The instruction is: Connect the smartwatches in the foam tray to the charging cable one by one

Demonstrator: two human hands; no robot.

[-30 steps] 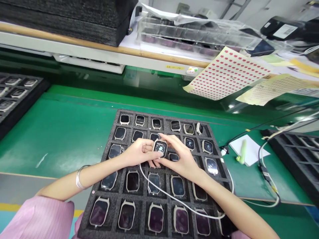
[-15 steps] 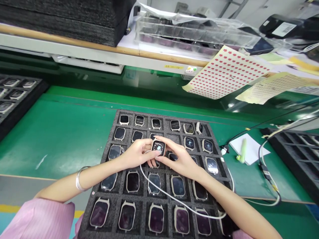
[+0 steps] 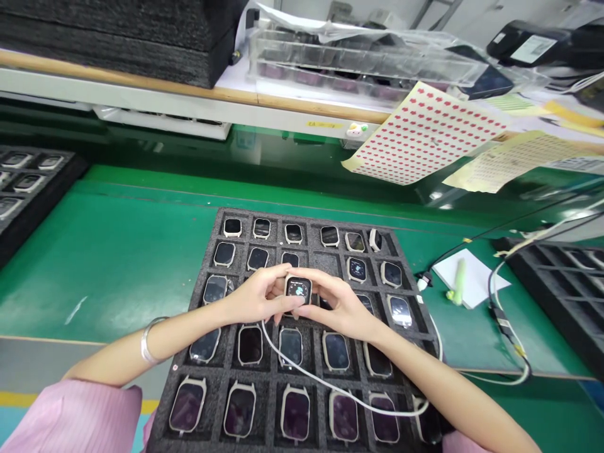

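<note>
A small smartwatch body [image 3: 298, 288] without a strap is held between both hands above the foam tray, its screen lit with a watch face. My left hand [image 3: 259, 294] grips its left side, thumb on the lower edge. My right hand [image 3: 342, 304] closes round the right side, fingers along the top and thumb below. From under my left hand a white cable [image 3: 325, 381] runs down and curves right across the tray; its end is hidden by the fingers. Below lies the dark grey foam tray [image 3: 214, 377], its compartments holding several watch bodies, most with dark screens.
Another foam tray [image 3: 44, 204] with watches sits at the left, and a further one [image 3: 557, 283] at the right. White paper [image 3: 476, 283] with a pale green marker [image 3: 457, 286] lies beside the cables. A sticker sheet [image 3: 425, 135] hangs from the shelf [image 3: 283, 108].
Both hands have lowered the watch slightly towards me. My right fingers now lie straighter across its top edge. The view has shifted a little.
</note>
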